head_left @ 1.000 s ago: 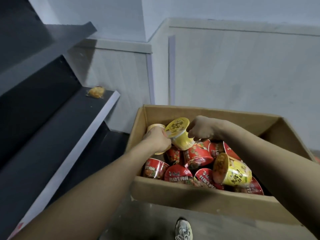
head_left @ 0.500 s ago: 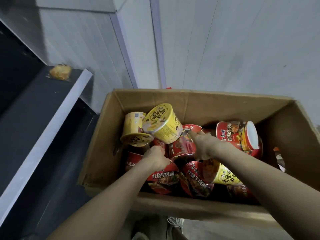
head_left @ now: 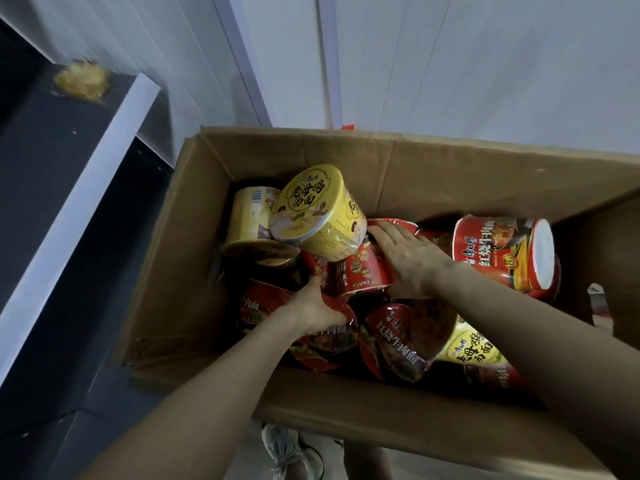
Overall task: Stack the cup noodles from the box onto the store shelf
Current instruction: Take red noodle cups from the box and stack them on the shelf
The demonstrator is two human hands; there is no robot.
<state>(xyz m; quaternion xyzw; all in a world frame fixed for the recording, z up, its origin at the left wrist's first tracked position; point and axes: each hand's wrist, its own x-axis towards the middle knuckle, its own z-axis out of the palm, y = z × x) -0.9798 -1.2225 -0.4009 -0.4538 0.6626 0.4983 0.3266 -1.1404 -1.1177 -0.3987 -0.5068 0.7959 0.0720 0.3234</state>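
Both hands are down in the open brown cardboard box [head_left: 450, 174]! The right hand [head_left: 412, 261] lies flat over a red plastic-wrapped noodle cup [head_left: 360, 277] that is on its side mid-box, its fingers [head_left: 384, 233] straight and slightly spread, gripping nothing. The left hand [head_left: 313, 308] comes at the same cup from the near side. Its thumb is pressed against the cup; its other fingers are tucked out of sight, so I cannot tell whether they have hold of it.

A tilted yellow noodle cup [head_left: 311, 209] rests on the pile toward the far-left corner, just beside the right fingertips. A second red noodle cup [head_left: 495, 254] lies on its side by the right wall. More cups crowd the near wall. Left of the box runs the dark store shelf with a white front edge [head_left: 52, 188], a blurred yellowish packet [head_left: 81, 79] at its far end.
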